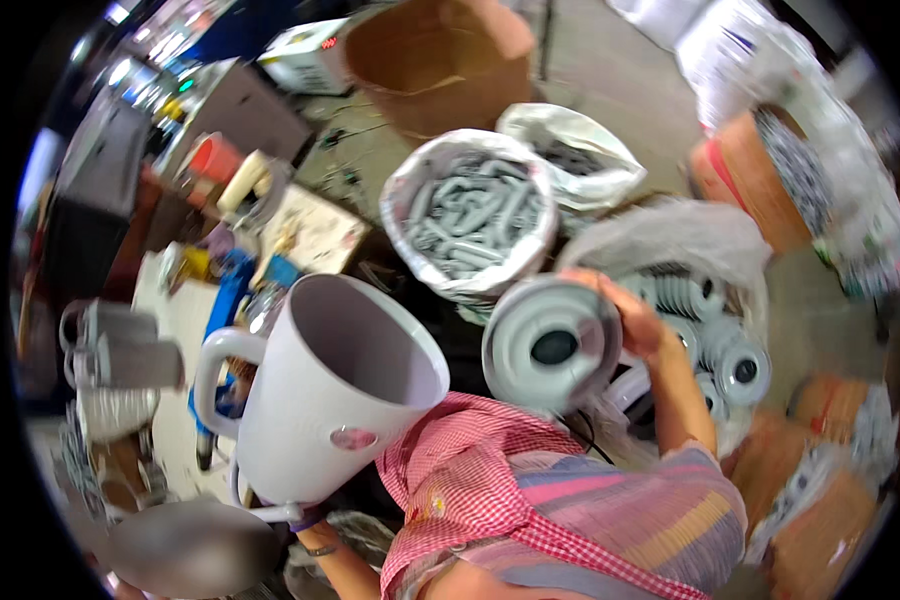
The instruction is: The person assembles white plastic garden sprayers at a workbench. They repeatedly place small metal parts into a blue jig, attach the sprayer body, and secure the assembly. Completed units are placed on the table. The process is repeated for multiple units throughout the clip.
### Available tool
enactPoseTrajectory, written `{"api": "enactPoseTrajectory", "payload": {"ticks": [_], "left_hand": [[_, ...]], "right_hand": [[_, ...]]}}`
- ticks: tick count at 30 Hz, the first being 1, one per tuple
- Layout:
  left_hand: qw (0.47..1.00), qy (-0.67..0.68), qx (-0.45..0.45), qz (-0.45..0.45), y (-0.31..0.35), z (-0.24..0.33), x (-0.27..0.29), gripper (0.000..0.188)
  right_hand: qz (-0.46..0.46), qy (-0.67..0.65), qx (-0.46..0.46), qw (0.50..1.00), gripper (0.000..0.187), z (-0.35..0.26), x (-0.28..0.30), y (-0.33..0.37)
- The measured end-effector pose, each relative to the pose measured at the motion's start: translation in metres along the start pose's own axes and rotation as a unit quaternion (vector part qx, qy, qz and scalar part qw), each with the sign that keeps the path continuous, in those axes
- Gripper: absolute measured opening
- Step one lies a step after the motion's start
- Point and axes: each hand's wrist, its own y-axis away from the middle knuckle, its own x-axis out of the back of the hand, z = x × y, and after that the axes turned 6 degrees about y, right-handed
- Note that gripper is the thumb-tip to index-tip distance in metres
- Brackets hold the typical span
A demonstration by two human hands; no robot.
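A large white jug-shaped housing [310, 410], open at the top with a loop handle on its side, is tilted up in front of me. My left hand [312, 530] is at its lower end and appears closed on it; the fingers are mostly hidden behind the housing. A pale bar-like piece [270, 513] shows beside that hand. On the right, my right hand [635, 318] grips the edge of a round grey lid [530, 370] with a dark centre. The lid and housing are apart. Below the lid lies a plastic bag [660, 235] of similar round parts.
A white-lined container [400, 190] of grey handles stands ahead, beside another white sack [610, 165]. A large cardboard drum [430, 75] is behind them. At left is a cluttered bench [160, 440] with a blue tool [225, 300] and grey jugs [120, 345]. Cartons [820, 530] stand at right.
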Motion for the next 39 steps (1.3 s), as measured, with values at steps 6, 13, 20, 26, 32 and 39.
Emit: {"api": "enactPoseTrajectory", "payload": {"ticks": [6, 13, 20, 26, 32, 39], "left_hand": [[0.996, 0.002, -0.012, 0.093, 0.047, -0.007, 0.081, 0.044], [0.978, 0.037, -0.008, 0.205, 0.131, -0.023, 0.151, 0.040], [0.930, 0.272, 0.091, 0.230, 0.154, -0.033, 0.146, 0.028], [0.920, 0.323, 0.113, 0.190, 0.126, -0.005, 0.133, 0.035], [0.924, 0.315, 0.150, 0.159, 0.127, 0.005, 0.138, 0.035], [0.968, 0.109, 0.090, 0.207, 0.127, 0.033, 0.167, 0.035]], "right_hand": [[-0.291, 0.503, 0.167, 0.797, 0.054, 0.109, -0.097, -0.067], [-0.434, 0.523, 0.223, 0.699, 0.043, 0.084, -0.156, -0.066], [-0.248, 0.343, 0.343, 0.839, 0.061, 0.094, -0.277, -0.148], [-0.341, 0.325, 0.543, 0.695, 0.064, 0.089, -0.333, -0.133], [-0.421, 0.280, 0.526, 0.684, 0.074, 0.075, -0.327, -0.126], [-0.382, 0.211, 0.378, 0.817, 0.082, 0.099, -0.335, -0.156]]}}
